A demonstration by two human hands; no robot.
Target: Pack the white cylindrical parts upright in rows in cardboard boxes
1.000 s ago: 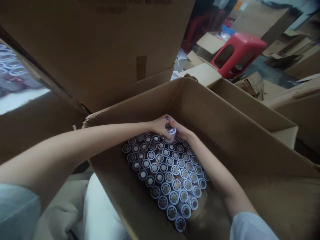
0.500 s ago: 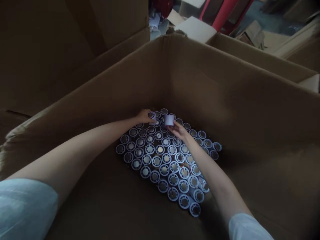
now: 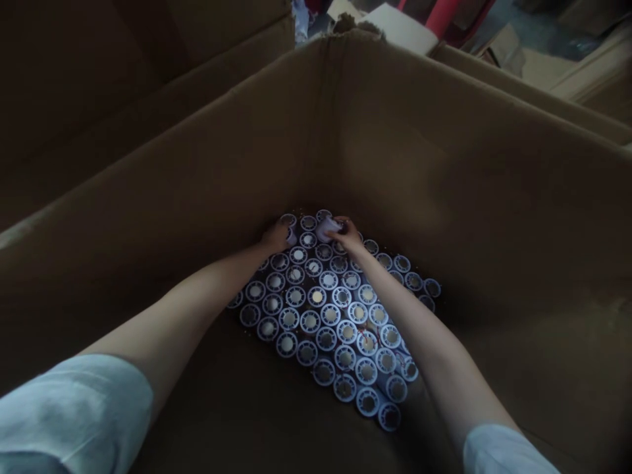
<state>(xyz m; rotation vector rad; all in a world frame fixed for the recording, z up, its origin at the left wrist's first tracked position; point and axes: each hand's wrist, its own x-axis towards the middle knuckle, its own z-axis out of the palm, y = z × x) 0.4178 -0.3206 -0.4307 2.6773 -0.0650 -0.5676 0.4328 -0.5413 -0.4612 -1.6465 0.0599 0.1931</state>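
Deep in a large cardboard box, many pale, lilac-white plastic spools [image 3: 328,280] stand on end in tight rows, their ring-shaped spoked tops facing up. At the far left edge of the rows, my left hand [image 3: 275,238] is closed around one spool [image 3: 291,234], which stands roughly upright beside the others. My right hand [image 3: 350,234] grips another spool [image 3: 326,230] by its side, tilted, just over the far corner of the group. My right fingers partly cover that spool's end. The spools' undersides are hidden.
Tall cardboard walls [image 3: 405,151] surround the spools, with the torn far corner [image 3: 353,27] in front of me. A bigger carton [image 3: 148,52] rises at the left. Beyond the box are a white flap [image 3: 402,27], a red object [image 3: 447,14] and more cardboard.
My left hand has moved left with its spool, down to the edge of the rows. My right hand has turned its spool from upright to tilted and shifted slightly farther away. The view has tipped downward.
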